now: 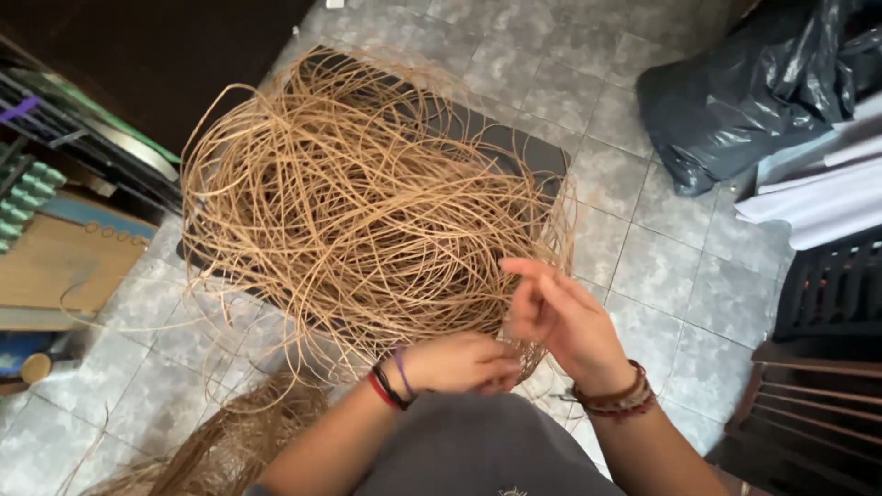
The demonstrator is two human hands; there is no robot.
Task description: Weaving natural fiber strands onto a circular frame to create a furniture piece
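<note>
A big, tangled pile of thin tan cane strands (367, 202) sits on a flat dark mat (514, 147) on the grey tiled floor (661, 266). The strands loop round and round like a messy nest, and some spill over the edge of the mat onto the floor.

The left hand (459, 361) is low down at the near edge of the pile. Its fingers (501, 367) are curled in together, and they seem to be pinching a few of the strands, but the strands are so thin there that it is hard to be sure. The left wrist has red, black and purple bands (390, 381) on it.

The right hand (565, 321) is just beside the left hand, a bit higher up. Its fingers (533, 268) are spread apart and loose, with one pointing out over the pile. They touch the strands at the pile's edge but are not closed on anything. The right wrist has brown bead bracelets (620, 393).

More tan strands lie in a bundle (230, 441) on the floor by the person's left side. A black plastic bag (735, 92) sits well apart from the pile, at the far right. Next to it is a stack of white sheets (818, 193). A dark wooden slatted frame (808, 404) stands at the right. On the left there is a brown board (55, 262) and green trays (23, 193).
</note>
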